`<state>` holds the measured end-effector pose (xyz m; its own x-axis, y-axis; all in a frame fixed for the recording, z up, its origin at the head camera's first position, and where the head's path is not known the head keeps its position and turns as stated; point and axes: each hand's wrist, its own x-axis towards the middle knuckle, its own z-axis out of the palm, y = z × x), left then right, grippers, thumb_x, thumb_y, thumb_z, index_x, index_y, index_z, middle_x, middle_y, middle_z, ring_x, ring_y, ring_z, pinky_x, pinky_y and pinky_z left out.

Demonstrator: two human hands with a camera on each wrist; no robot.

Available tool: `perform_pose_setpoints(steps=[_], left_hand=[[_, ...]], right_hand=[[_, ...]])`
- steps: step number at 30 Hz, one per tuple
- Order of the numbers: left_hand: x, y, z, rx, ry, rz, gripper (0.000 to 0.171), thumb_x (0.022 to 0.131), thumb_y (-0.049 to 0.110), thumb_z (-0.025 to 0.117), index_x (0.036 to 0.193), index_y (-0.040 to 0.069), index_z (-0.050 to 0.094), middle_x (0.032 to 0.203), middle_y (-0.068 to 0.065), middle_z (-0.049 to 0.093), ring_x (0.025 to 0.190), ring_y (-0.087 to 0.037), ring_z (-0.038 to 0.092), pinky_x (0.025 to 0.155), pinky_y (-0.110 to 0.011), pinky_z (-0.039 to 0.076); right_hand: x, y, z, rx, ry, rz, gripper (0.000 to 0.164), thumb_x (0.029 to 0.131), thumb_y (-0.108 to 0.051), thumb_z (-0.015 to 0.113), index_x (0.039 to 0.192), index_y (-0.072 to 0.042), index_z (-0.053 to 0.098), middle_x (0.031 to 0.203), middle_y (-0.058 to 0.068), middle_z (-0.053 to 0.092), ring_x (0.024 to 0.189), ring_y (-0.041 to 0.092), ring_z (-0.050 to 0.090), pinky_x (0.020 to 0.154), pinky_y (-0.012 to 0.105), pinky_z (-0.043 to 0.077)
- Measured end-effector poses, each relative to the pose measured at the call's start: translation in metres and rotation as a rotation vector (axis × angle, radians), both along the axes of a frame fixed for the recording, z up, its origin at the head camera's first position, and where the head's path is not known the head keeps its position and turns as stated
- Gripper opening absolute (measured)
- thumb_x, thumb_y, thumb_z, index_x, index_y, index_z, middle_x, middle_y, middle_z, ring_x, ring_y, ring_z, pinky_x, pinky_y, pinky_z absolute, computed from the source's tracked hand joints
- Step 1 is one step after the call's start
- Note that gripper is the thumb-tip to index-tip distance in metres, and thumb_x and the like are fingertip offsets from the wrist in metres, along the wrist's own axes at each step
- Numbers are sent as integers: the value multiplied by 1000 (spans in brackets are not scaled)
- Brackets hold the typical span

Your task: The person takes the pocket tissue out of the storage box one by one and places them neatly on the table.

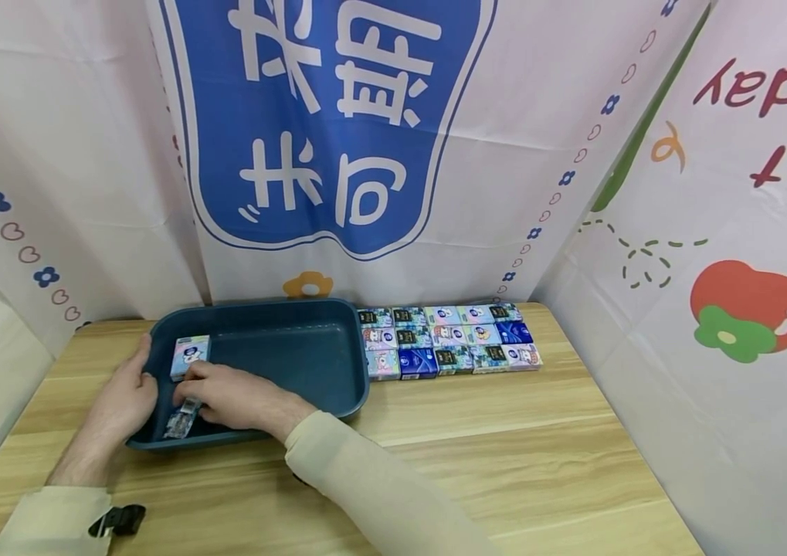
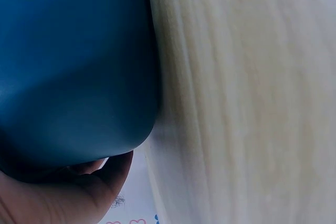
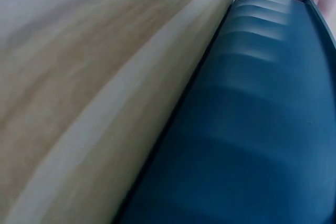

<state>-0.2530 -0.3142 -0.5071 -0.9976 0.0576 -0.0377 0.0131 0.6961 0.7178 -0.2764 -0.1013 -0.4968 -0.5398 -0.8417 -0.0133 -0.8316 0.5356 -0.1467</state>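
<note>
A dark teal rectangular tray [image 1: 275, 347] rests on the table. My left hand [image 1: 118, 398] grips its left end; in the left wrist view that hand [image 2: 68, 198] wraps the rim at the tray's corner. My right hand [image 1: 233, 394] reaches inside the tray, its curled fingers holding a small tissue pack [image 1: 181, 419] with a shiny wrapper, near the front left corner. The fingers partly cover this pack. Just behind them lies another tissue pack [image 1: 191, 351], pale with a cartoon print. The right wrist view shows only the tray's outer wall [image 3: 252, 119], the table and part of the left hand.
Several tissue packs [image 1: 445, 338] in mixed colours stand in tight rows against the tray's right end. A printed white curtain [image 1: 532, 93] hangs behind the wooden table [image 1: 490, 455], and another stands at the right. A black strap [image 1: 117, 520] sits on the left sleeve.
</note>
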Motion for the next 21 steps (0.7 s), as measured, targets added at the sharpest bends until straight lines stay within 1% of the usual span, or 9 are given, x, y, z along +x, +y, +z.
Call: perform_pose_setpoints(steps=[2,4,8,11,14,21], left_hand=[[0,0,0,-3,7,-2,65,109,11,20,166,8,-11,170,-38,-7,155,-66,2,122,-83,10],[0,0,-1,-6,16,-3,65,109,11,21,166,7,-10,170,-38,-6,154,-66,3,123,-82,10],[-1,0,-2,-24,21,3,66,109,10,22,167,6,-9,170,-38,-4,154,-67,6,123,-82,12],[-1,0,-3,-36,18,13,66,109,11,22,167,7,-9,170,-39,-3,154,-66,6,123,-81,12],[-1,-1,-3,-31,19,17,66,109,11,22,167,7,-10,170,-38,-3,155,-65,5,124,-80,10],[-2,0,-4,-20,16,21,66,109,11,21,167,8,-10,172,-34,-6,157,-63,2,126,-79,7]], right_hand=[[1,1,1,5,24,11,36,102,-32,68,138,-37,63,142,-16,53,125,-8,55,105,-1,41],[1,3,1,10,28,6,35,102,-35,68,136,-37,64,141,-17,54,124,-9,55,105,-1,41],[1,10,4,19,-19,-27,32,103,-40,66,135,-36,65,140,-21,57,125,-11,54,107,0,41],[1,19,6,-13,-76,-47,29,104,-38,66,133,-36,66,137,-23,61,119,-12,56,104,1,44],[1,30,8,-61,-108,-51,28,104,-34,66,132,-35,67,133,-22,64,113,-11,56,101,2,45],[1,62,18,-133,-110,-44,26,106,-33,64,132,-35,68,130,-19,64,107,-10,56,97,3,48]])
